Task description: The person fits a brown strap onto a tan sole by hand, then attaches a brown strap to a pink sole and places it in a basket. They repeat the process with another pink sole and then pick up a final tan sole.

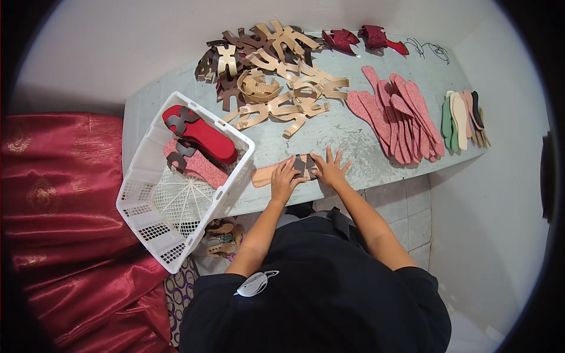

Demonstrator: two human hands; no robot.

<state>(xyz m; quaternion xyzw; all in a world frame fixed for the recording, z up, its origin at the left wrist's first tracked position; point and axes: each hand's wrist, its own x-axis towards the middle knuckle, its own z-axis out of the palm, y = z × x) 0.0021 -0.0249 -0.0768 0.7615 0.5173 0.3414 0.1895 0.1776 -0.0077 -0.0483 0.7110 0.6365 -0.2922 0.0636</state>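
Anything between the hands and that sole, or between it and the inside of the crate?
Nothing visible blocks left hand or right hand; both are on the sole or its dark straps. The crate wall separates sole and inside.

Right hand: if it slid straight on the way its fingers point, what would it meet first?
Past bare tabletop, the right hand would probably meet the tan straps, though height is unclear.

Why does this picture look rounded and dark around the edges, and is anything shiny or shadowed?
Head view: black curved borders and a bowed table edge, probably wide-lens distortion; bright sheen on the red cloth; soft shadow beside the white basket; left hand and right hand fairly sharp.
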